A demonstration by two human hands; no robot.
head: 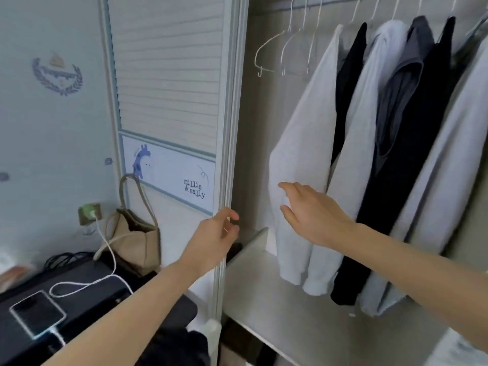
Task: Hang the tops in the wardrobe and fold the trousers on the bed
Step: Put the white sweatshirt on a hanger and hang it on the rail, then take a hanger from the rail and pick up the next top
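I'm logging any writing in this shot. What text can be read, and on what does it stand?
"millie & sally": on the giraffe panel of the wardrobe door.
Banner lettering in the wreath emblem on the wall: too blurred to read.
No other text is visible.

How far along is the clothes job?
Several tops already hang on the wardrobe rail, with three hangers bare. Right now the right hand reaches open toward the nearest white top, while the left hand is at the door edge. Bed and trousers are out of view, so folding can't be judged.
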